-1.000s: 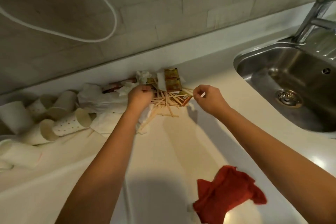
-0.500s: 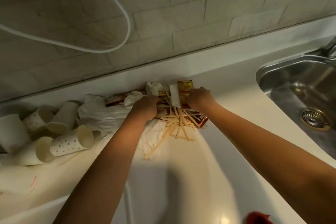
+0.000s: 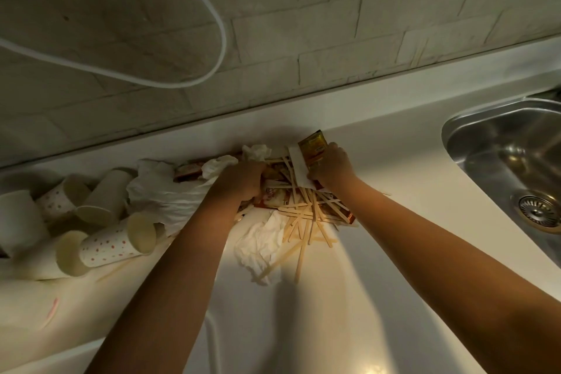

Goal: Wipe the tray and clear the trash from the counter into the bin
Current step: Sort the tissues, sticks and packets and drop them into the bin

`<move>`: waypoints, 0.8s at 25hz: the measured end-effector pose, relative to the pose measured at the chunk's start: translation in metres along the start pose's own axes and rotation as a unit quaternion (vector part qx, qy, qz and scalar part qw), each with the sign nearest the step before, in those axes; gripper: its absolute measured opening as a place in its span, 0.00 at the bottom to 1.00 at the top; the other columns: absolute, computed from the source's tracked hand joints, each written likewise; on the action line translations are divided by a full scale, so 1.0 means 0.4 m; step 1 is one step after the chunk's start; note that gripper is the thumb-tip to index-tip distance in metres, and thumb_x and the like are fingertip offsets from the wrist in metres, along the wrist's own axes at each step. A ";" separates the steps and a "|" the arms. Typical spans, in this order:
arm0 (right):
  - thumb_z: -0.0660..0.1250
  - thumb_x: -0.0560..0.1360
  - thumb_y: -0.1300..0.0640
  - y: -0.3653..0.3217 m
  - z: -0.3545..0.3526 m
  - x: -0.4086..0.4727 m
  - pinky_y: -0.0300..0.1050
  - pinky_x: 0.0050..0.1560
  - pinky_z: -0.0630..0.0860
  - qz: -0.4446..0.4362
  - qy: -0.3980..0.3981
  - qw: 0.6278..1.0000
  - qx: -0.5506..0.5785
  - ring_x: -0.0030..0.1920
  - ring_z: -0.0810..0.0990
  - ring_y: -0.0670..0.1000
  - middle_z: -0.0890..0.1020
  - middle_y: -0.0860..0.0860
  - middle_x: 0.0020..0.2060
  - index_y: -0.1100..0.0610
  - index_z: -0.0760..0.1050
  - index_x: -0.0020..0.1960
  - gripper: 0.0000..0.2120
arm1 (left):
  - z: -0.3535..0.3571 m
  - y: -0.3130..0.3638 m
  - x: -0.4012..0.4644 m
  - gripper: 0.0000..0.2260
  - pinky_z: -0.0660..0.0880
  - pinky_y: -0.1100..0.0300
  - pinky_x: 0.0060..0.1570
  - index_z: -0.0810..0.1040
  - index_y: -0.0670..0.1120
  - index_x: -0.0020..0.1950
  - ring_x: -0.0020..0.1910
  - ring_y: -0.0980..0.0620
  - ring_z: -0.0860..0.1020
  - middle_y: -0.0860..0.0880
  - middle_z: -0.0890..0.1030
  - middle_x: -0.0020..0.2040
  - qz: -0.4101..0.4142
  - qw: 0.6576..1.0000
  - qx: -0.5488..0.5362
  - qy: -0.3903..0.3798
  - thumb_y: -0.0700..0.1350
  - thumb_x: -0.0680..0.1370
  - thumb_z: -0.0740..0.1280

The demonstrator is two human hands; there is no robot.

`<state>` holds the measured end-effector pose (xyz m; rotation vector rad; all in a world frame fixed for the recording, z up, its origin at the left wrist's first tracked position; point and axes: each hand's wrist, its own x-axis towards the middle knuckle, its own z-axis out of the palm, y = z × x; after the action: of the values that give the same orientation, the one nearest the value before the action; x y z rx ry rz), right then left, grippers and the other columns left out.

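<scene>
A heap of trash lies against the back of the white counter (image 3: 379,267): several wooden stir sticks (image 3: 306,218), brown sachets (image 3: 312,147), crumpled white tissues (image 3: 261,243) and a white paper slip (image 3: 299,165). My left hand (image 3: 243,182) is closed on sachets and tissue at the heap's left side. My right hand (image 3: 332,167) grips the sachets and paper slip at its right side. No tray or bin is in view.
Several tipped paper cups (image 3: 106,243), some dotted red, lie at the left beside a larger crumpled napkin (image 3: 161,194). A steel sink (image 3: 516,167) with a drain (image 3: 537,209) is at the right. A white cable (image 3: 209,9) hangs on the brick wall.
My right hand moved left from the heap's edge onto the sachets and closed on them. My view moved closer and up; the red cloth has dropped out of view.
</scene>
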<state>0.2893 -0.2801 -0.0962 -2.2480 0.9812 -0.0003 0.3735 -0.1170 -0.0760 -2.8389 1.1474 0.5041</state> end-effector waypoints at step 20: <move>0.56 0.80 0.58 0.016 -0.108 -0.200 0.37 0.32 0.71 -0.104 0.083 0.955 0.264 0.39 0.76 0.46 0.75 0.47 0.39 0.57 0.68 0.55 0.06 | -0.128 0.105 -0.233 0.12 0.64 0.84 0.37 0.77 0.43 0.59 0.48 0.58 0.73 0.52 0.76 0.50 -0.091 0.804 -0.446 0.382 0.38 0.78 0.61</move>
<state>0.2171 -0.2564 -0.0464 -1.8556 0.7158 -0.4951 0.2966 -0.0930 0.0052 -4.1596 0.7384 -0.2755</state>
